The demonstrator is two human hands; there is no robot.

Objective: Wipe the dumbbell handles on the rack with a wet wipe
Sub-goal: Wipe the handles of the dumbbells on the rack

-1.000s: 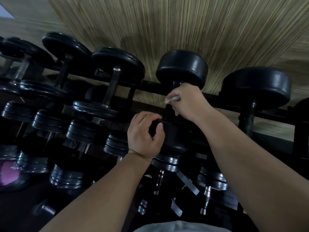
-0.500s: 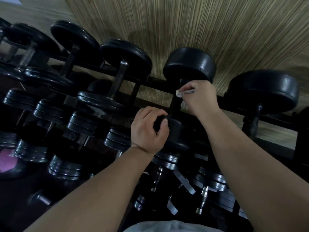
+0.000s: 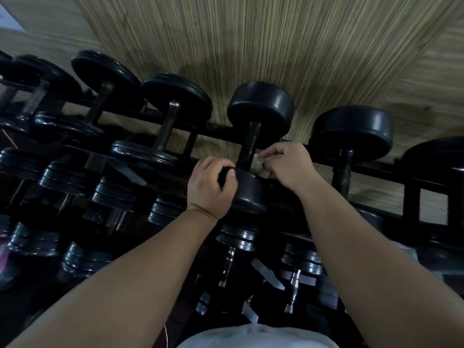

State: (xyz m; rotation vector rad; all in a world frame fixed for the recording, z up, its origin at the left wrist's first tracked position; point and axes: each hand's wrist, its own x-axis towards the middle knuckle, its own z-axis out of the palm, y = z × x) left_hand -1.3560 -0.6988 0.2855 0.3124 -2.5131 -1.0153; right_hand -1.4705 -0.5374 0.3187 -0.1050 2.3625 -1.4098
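Head view, steeply down, close

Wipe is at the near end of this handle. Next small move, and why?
Probably slide the right hand with its crumpled white wet wipe up the dark dumbbell handle: the wipe sits at its near end, the stretch above shows bare, and the left hand grips the near black head.
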